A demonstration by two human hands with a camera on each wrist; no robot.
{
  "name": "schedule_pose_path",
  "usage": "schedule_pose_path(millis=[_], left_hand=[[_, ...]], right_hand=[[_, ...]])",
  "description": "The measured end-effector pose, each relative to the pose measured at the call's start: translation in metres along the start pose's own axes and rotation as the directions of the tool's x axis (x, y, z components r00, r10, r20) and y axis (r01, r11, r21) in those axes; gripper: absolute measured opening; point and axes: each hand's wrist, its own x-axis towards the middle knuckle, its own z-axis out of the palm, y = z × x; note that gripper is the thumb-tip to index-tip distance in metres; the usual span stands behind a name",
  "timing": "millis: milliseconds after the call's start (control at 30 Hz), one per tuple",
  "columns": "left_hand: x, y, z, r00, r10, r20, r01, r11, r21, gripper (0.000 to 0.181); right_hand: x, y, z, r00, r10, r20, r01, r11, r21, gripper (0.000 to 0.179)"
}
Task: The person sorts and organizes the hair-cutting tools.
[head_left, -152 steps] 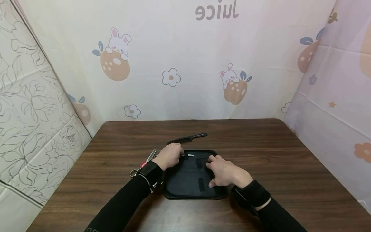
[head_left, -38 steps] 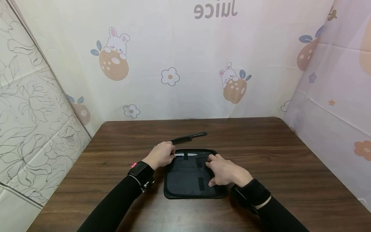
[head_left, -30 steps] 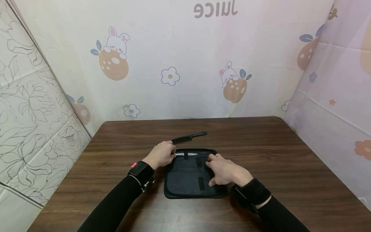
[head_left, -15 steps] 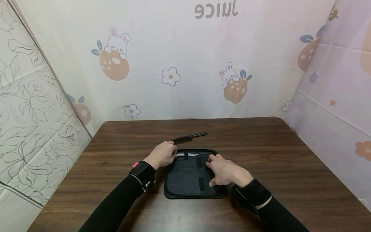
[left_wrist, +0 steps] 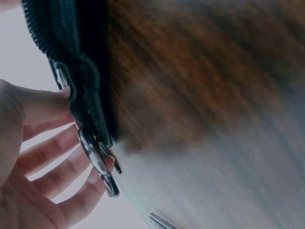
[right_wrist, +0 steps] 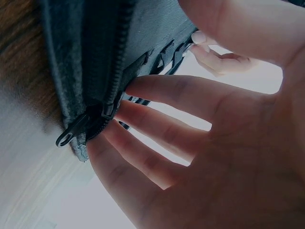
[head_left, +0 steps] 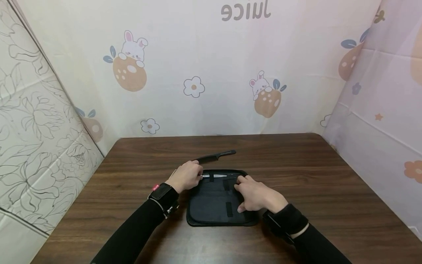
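Observation:
A black zippered case (head_left: 211,209) lies unfolded on the wooden table. Across its far edge, a silver pair of scissors (head_left: 219,176) has its blade under a black elastic loop (head_left: 211,177). My left hand (head_left: 187,176) pinches the scissors at the handle end; in the left wrist view the metal finger ring (left_wrist: 97,162) juts past the case's edge. My right hand (head_left: 258,194) rests on the case's right side, its fingers (right_wrist: 162,133) stretched out with the tips at the zipper edge. A zipper pull (right_wrist: 71,131) hangs beside them.
A black comb (head_left: 215,156) lies behind the case. Left of it, a second pair of scissors with a red tag (head_left: 155,187) is mostly hidden by my left arm; a toothed metal blade (left_wrist: 162,222) shows in the left wrist view. A patterned curtain (head_left: 224,110) stands behind the table.
My left hand shifted left after the oldest frame, then crept slightly right during the last second. The scissors' tip has slid farther right through the loop. My right hand stays put.

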Motion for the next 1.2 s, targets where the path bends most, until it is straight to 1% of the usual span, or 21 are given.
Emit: schedule_pose_path(millis=[233,400,667,900,1100,1200], left_hand=[[-0.0017,0.0014,0.0006,1.0,0.004,-0.022,-0.004,1.0,-0.007,0.008],[-0.0003,0.0025,0.0023,1.0,-0.003,-0.014,0.003,1.0,-0.006,0.01],[0.0028,0.0031,0.0042,1.0,0.007,-0.01,-0.007,1.0,0.002,0.012],[0.0039,0.0026,0.0054,1.0,-0.011,0.019,0.011,1.0,-0.018,0.009],[0.0039,0.004,0.0035,1.0,-0.009,0.024,0.01,0.999,-0.031,0.012],[0.0048,0.0048,0.0018,1.0,-0.007,0.017,0.007,1.0,-0.023,0.011]], right_hand=[[0.0001,-0.0008,0.0001,1.0,0.005,0.006,-0.005,1.0,0.003,0.07],[0.0,-0.0012,0.0,1.0,0.017,0.007,-0.017,1.0,0.007,0.07],[-0.0005,-0.0014,-0.0016,1.0,-0.009,-0.004,0.009,1.0,0.006,0.07],[0.0003,-0.0027,-0.0013,1.0,-0.006,0.002,0.006,1.0,0.001,0.07],[0.0004,-0.003,-0.0016,1.0,-0.005,0.002,0.005,1.0,-0.001,0.07],[0.0004,-0.0027,-0.002,1.0,-0.003,-0.001,0.003,1.0,-0.006,0.069]])
